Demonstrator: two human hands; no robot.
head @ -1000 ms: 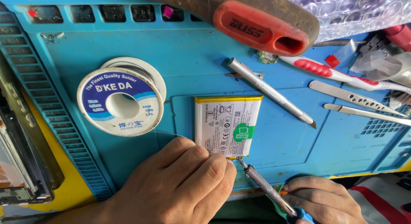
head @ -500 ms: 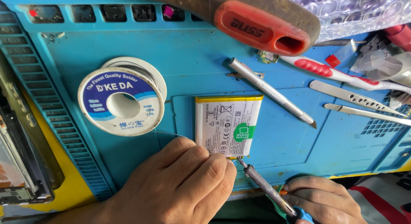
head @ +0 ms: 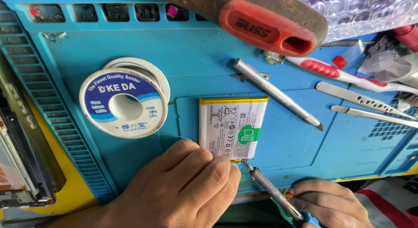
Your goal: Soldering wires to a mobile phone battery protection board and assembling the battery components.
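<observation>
So left to right: one solder spool (head: 124, 102) parked upright on the blue surface (head: 196, 58), left hand (head: 183, 189) curled down, pinning one flat battery (head: 233, 128) steady, right hand (head: 331, 204) gripping one soldering iron (head: 272, 189), tip at the battery's bottom edge. Two tweezers (head: 361, 99) lie farther right.

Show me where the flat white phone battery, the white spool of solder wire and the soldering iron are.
flat white phone battery (head: 233, 128), head view, middle of its label face
white spool of solder wire (head: 124, 102), head view, printed top flange
soldering iron (head: 266, 186), head view, metal shaft
</observation>
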